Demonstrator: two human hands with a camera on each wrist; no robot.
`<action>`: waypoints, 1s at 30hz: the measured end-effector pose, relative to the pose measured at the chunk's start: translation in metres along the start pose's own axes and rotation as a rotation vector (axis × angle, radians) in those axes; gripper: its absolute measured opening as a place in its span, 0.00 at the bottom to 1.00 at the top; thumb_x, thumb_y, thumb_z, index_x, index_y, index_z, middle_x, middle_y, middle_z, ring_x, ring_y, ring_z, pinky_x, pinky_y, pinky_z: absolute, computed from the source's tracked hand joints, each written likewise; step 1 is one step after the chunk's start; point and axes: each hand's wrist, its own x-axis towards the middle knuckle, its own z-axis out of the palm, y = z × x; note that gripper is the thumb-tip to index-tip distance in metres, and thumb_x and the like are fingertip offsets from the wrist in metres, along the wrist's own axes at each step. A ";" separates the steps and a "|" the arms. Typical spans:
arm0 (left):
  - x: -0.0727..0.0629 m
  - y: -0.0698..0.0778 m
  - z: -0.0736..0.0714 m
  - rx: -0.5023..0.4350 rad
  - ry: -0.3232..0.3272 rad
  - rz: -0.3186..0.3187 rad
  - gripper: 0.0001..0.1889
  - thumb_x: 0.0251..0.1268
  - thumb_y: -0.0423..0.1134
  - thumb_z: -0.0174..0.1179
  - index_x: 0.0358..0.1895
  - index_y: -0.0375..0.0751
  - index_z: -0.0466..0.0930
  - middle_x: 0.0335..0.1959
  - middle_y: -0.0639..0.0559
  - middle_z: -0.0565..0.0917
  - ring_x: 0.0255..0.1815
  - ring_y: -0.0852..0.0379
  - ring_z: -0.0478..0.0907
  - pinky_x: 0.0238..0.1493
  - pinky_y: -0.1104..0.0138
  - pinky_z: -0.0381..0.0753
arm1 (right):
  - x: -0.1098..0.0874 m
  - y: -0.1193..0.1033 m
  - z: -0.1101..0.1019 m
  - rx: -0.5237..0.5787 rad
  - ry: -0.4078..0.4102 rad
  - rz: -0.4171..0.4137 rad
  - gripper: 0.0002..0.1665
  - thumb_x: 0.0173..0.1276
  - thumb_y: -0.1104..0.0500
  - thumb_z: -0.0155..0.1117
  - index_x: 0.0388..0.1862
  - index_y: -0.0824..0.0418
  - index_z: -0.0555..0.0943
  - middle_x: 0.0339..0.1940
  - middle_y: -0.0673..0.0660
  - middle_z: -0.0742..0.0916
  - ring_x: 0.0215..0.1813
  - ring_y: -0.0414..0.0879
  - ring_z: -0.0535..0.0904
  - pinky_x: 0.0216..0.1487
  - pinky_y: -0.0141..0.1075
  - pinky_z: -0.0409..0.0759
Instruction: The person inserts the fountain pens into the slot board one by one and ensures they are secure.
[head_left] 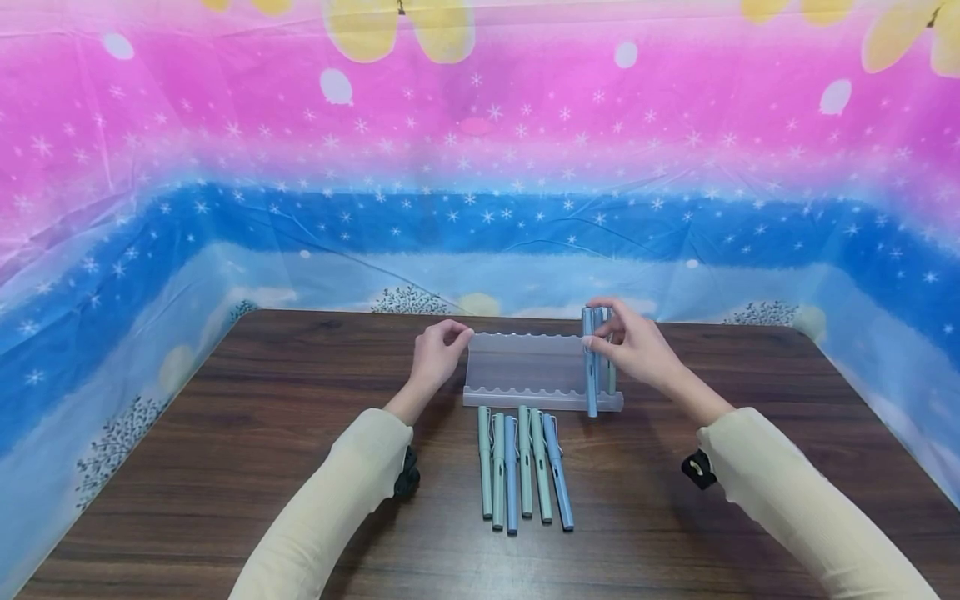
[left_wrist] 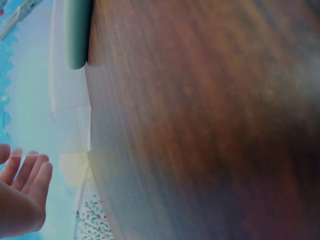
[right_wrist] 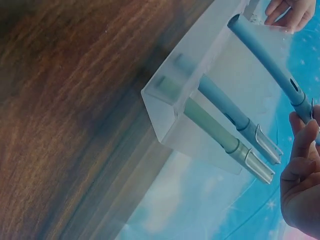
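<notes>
With our right hand [head_left: 636, 346] we pinch a blue pen [head_left: 592, 385] near-upright, just left of two racked pens [right_wrist: 224, 105], our left hand [head_left: 437, 360] pinching the rack's edge [head_left: 525, 362].

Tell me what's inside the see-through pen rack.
A green pen and a blue pen stand in the rack at its right end. Their lower ends show only faintly through its cloudy plastic, hiding detail. The right hand holds another blue pen outside.
</notes>
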 end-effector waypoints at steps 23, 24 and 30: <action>0.000 0.001 0.000 0.012 0.003 -0.013 0.10 0.61 0.40 0.55 0.37 0.37 0.80 0.34 0.48 0.81 0.34 0.54 0.76 0.40 0.62 0.72 | 0.008 0.010 0.011 -0.126 0.249 -0.176 0.27 0.59 0.58 0.61 0.57 0.56 0.65 0.28 0.53 0.83 0.14 0.40 0.67 0.13 0.34 0.64; 0.000 0.001 0.000 0.013 0.003 -0.013 0.10 0.61 0.40 0.55 0.37 0.37 0.80 0.34 0.48 0.81 0.35 0.54 0.76 0.40 0.62 0.72 | 0.008 0.011 0.012 -0.142 0.256 -0.186 0.27 0.59 0.58 0.61 0.57 0.56 0.65 0.28 0.53 0.83 0.14 0.40 0.66 0.12 0.34 0.64; 0.000 0.001 0.000 0.012 0.000 -0.022 0.10 0.60 0.41 0.55 0.37 0.38 0.80 0.34 0.48 0.81 0.34 0.54 0.76 0.40 0.63 0.72 | 0.005 0.013 0.018 -0.157 0.253 -0.189 0.26 0.60 0.58 0.60 0.57 0.55 0.65 0.29 0.54 0.83 0.14 0.38 0.65 0.12 0.34 0.63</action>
